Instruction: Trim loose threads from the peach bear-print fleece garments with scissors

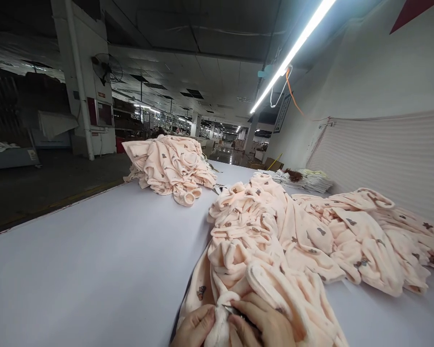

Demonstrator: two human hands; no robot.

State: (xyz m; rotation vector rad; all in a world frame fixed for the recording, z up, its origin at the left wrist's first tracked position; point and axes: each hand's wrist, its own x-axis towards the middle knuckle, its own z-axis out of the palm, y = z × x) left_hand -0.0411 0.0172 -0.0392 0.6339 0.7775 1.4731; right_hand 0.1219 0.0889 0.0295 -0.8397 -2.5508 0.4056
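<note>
A peach fleece garment (267, 250) with small brown butterfly prints lies bunched on the white table (94, 260) in front of me. At the bottom edge of the view, my left hand (193, 328) pinches a fold of this fleece. My right hand (264, 323) is pressed against the same fold and holds a small metal tool (233, 311), apparently thread snips, with its tip at the fabric. Both hands are partly cut off by the frame.
A second heap of the same peach fleece (169, 166) sits farther back on the table. More fleece (383, 231) spreads along the right wall. A stack of white and yellow items (307, 179) lies at the back right. The table's left edge borders a dark floor aisle.
</note>
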